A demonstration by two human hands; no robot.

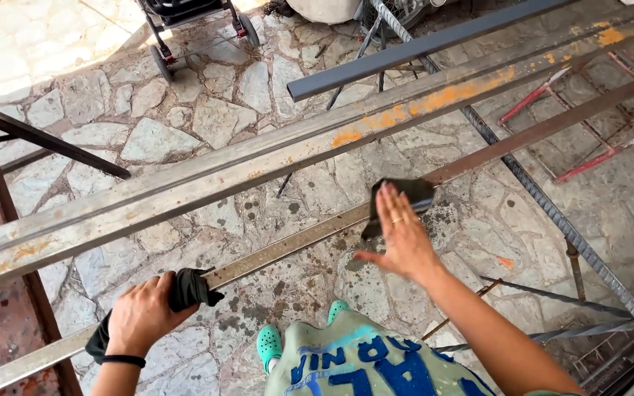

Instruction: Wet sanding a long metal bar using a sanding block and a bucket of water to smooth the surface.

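Observation:
A long thin rusty metal bar [288, 246] runs from lower left to upper right above a stone floor. My left hand [141, 315] grips it near its lower end through a black cloth [188, 290] wrapped around the bar. My right hand [403, 235] is flat, fingers together, pressing a second dark cloth [405, 192] against the bar further up. A ring is on one finger, and a black band is on my left wrist.
A wider rusty steel beam [258, 161] with orange patches lies parallel behind the bar. A grey metal tube [420, 51] and a ribbed rebar rod [552, 213] cross above. Red metal frames [588, 110] lie right, a wheeled cart [185, 29] top left. Teal shoes [269, 345] stand below.

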